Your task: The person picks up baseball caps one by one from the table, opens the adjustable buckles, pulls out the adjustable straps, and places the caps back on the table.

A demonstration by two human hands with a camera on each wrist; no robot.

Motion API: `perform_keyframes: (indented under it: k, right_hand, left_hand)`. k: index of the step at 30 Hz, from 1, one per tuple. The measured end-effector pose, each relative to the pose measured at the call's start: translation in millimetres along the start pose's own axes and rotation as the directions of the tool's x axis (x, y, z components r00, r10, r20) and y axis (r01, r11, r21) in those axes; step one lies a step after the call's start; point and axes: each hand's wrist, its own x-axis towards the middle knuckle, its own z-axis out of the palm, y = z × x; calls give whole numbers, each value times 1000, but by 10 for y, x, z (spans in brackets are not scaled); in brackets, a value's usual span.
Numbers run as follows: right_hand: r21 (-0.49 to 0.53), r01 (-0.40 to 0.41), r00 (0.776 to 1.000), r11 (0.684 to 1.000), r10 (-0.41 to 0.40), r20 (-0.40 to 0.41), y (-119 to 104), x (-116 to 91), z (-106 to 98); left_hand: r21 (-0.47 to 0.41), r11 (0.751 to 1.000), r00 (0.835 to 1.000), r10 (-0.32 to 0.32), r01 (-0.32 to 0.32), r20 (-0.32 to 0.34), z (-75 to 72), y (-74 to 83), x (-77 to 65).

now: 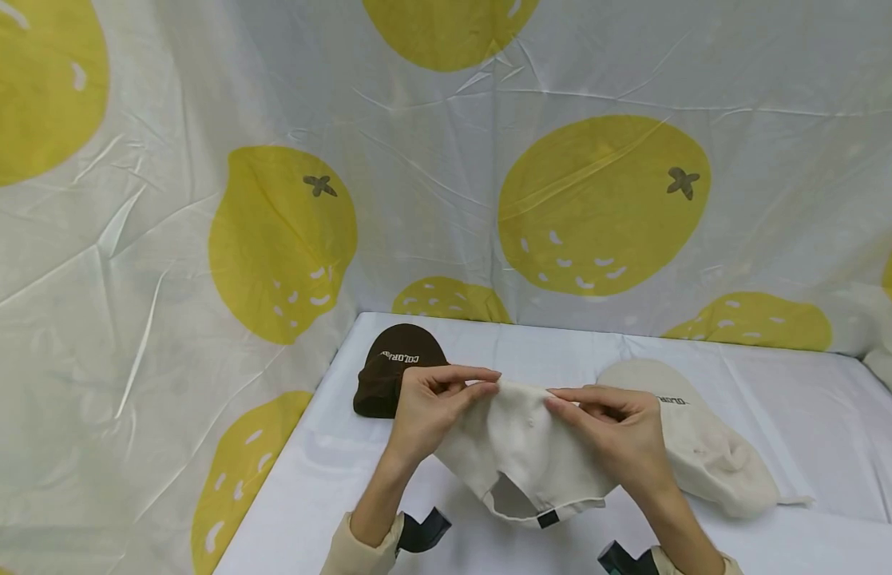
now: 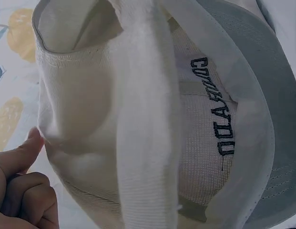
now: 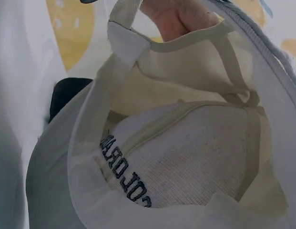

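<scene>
A white baseball cap point(image 1: 553, 439) hangs between my two hands, its rear opening and strap facing down toward me in the head view. My left hand point(image 1: 426, 411) pinches the upper edge of its crown between thumb and fingers. At the other end of that edge, my right hand point(image 1: 621, 431) pinches the fabric the same way. The left wrist view looks into the cap, where dark embroidered letters point(image 2: 219, 112) show through the mesh lining; the left thumb point(image 2: 31, 145) is at the crown's side. Similar lettering point(image 3: 126, 174) shows inside it in the right wrist view.
A dark brown cap point(image 1: 402, 351) with white lettering sits at the back left of the white-covered table point(image 1: 331, 487). Right of my hands lies a cream cap point(image 1: 719, 455), partly behind the right hand. A lemon-print curtain point(image 1: 431, 200) hangs behind and at the left.
</scene>
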Motion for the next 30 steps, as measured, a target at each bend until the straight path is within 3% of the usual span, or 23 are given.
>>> perform_keyframes:
  k: [4, 9, 15, 23, 30]
  right_hand:
    - [-20, -40, 999, 999, 40, -10, -3, 10, -6]
    - [-51, -62, 998, 997, 61, -20, 15, 20, -21]
    - [-77, -66, 997, 995, 63, -44, 55, 37, -32]
    - [-98, -92, 991, 991, 81, -110, 91, 80, -68]
    - [-69, -107, 987, 992, 98, -129, 106, 105, -85]
  left_hand:
    - [-64, 996, 995, 66, -61, 81, 40, 30, -25]
    - [-193, 975, 968, 146, -106, 203, 88, 14, -38]
    - [-166, 975, 939, 193, -150, 284, 91, -11, -37]
    - [-196, 962, 849, 263, -193, 459, 51, -40, -9]
    - [-132, 960, 798, 280, -249, 533, 27, -112, 22]
